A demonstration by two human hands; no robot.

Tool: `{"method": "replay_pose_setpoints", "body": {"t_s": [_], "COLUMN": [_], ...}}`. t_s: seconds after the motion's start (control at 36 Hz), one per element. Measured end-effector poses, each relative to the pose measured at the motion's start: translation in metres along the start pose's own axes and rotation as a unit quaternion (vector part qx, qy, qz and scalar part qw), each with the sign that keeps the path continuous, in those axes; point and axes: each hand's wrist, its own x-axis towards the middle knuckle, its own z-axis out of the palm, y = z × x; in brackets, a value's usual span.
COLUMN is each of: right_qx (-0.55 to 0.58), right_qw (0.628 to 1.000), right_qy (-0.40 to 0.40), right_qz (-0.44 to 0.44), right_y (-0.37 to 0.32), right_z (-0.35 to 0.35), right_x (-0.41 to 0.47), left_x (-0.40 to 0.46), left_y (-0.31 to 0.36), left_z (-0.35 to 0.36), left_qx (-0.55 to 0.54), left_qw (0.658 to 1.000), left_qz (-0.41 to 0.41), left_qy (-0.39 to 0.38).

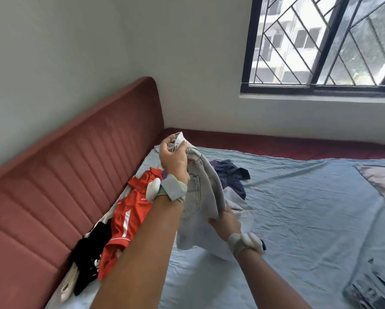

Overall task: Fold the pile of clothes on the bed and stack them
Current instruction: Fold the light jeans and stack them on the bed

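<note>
I hold a pair of pale washed jeans up over the bed. My left hand pinches the waistband near the fly at the top. Lower down, my right hand grips the hanging denim, whose legs drape onto the sheet. Along the headboard lies a pile: a red jersey with white stripes, a black garment with white print and a white piece. A dark purple garment lies crumpled behind the jeans. Both wrists wear grey bands with white pods.
The bed has a light blue sheet and a padded reddish headboard on the left. A pillow corner shows at the right edge, and a folded patterned item lies at bottom right. A barred window is above.
</note>
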Motion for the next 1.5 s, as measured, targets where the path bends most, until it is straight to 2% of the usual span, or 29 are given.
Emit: {"method": "replay_pose_setpoints", "body": {"t_s": [0.08, 0.17, 0.19, 0.28, 0.39, 0.42, 0.47, 0.5, 0.56, 0.64, 0.67, 0.69, 0.72, 0.78, 0.83, 0.94, 1.03, 1.11, 1.17, 1.22, 1.28, 1.33, 1.39, 1.44, 1.5], "right_qx": [0.044, 0.206, 0.23, 0.192, 0.252, 0.21, 0.041, -0.02, -0.029, 0.146, 0.162, 0.124, 0.033, -0.114, -0.162, -0.187, -0.199, -0.197, -0.175, -0.129, -0.114, -0.123, -0.153, -0.176, -0.188], "right_qw": [0.998, 0.966, 0.959, 0.968, 0.943, 0.958, 0.991, 0.992, 0.987, 0.971, 0.967, 0.972, 0.977, 0.962, 0.949, 0.953, 0.961, 0.968, 0.971, 0.985, 0.989, 0.986, 0.976, 0.962, 0.957], "right_qy": [0.046, 0.155, 0.16, 0.126, 0.15, 0.118, 0.003, -0.039, -0.072, -0.118, -0.137, -0.157, -0.176, -0.221, -0.237, -0.197, -0.148, -0.063, -0.007, 0.003, -0.01, -0.042, -0.108, -0.18, -0.204], "right_qz": [0.005, -0.022, -0.035, -0.098, -0.157, -0.155, -0.129, -0.116, -0.138, -0.148, -0.139, -0.125, -0.115, -0.117, -0.129, -0.133, -0.121, -0.144, -0.161, -0.117, -0.088, -0.101, -0.109, -0.106, -0.083], "right_y": [0.011, 0.012, 0.01, 0.016, 0.013, 0.017, 0.026, 0.031, 0.036, 0.038, 0.042, 0.046, 0.05, 0.061, 0.072, 0.087, 0.089, 0.077, 0.068, 0.064, 0.067, 0.076, 0.094, 0.118, 0.124], "right_z": [-0.029, -0.075, -0.092, -0.129, -0.166, -0.171, -0.176, -0.178, -0.18, -0.178, -0.172, -0.164, -0.155, -0.128, -0.107, -0.064, -0.048, -0.016, 0.013, 0.054, 0.103, 0.144, 0.197, 0.251, 0.264], "right_x": [0.005, -0.005, -0.009, -0.008, -0.012, -0.011, -0.004, -0.002, -0.006, -0.02, -0.02, -0.017, -0.012, -0.005, -0.001, 0.016, 0.025, 0.036, 0.041, 0.044, 0.043, 0.031, 0.017, 0.006, -0.001], "left_x": [0.007, 0.016, 0.017, 0.006, 0.002, 0.0, -0.003, -0.008, -0.016, -0.025, -0.028, -0.034, -0.038, -0.048, -0.051, -0.032, -0.013, 0.017, 0.035, 0.044, 0.051, 0.045, 0.03, 0.011, -0.008], "left_y": [0.0, 0.0, 0.0, -0.004, -0.017, -0.023, -0.035, -0.04, -0.052, -0.075, -0.083, -0.09, -0.098, -0.119, -0.135, -0.17, -0.178, -0.187, -0.2, -0.221, -0.259, -0.295, -0.334, -0.365, -0.37], "left_z": [-0.007, -0.018, -0.021, -0.027, -0.036, -0.039, -0.042, -0.044, -0.052, -0.076, -0.086, -0.095, -0.102, -0.123, -0.144, -0.181, -0.179, -0.183, -0.197, -0.225, -0.262, -0.301, -0.337, -0.358, -0.354], "left_qx": [0.0, -0.016, -0.014, 0.016, 0.029, 0.037, 0.082, 0.104, 0.114, 0.113, 0.112, 0.107, 0.111, 0.153, 0.183, 0.225, 0.199, 0.15, 0.169, 0.205, 0.3, 0.391, 0.442, 0.509, 0.563], "left_qw": [0.999, 0.998, 0.997, 0.995, 0.992, 0.992, 0.989, 0.986, 0.981, 0.973, 0.968, 0.963, 0.957, 0.942, 0.932, 0.912, 0.913, 0.938, 0.948, 0.943, 0.918, 0.871, 0.808, 0.73, 0.705], "left_qz": [0.028, 0.017, 0.007, -0.005, -0.039, -0.055, -0.095, -0.119, -0.148, -0.191, -0.21, -0.234, -0.259, -0.297, -0.311, -0.34, -0.347, -0.291, -0.235, -0.205, -0.195, -0.259, -0.384, -0.457, -0.431], "left_qy": [0.022, 0.061, 0.077, 0.102, 0.12, 0.111, 0.074, 0.057, 0.054, 0.07, 0.08, 0.082, 0.076, 0.036, 0.025, 0.039, 0.083, 0.111, 0.132, 0.161, 0.171, 0.146, 0.072, 0.007, -0.003]}}
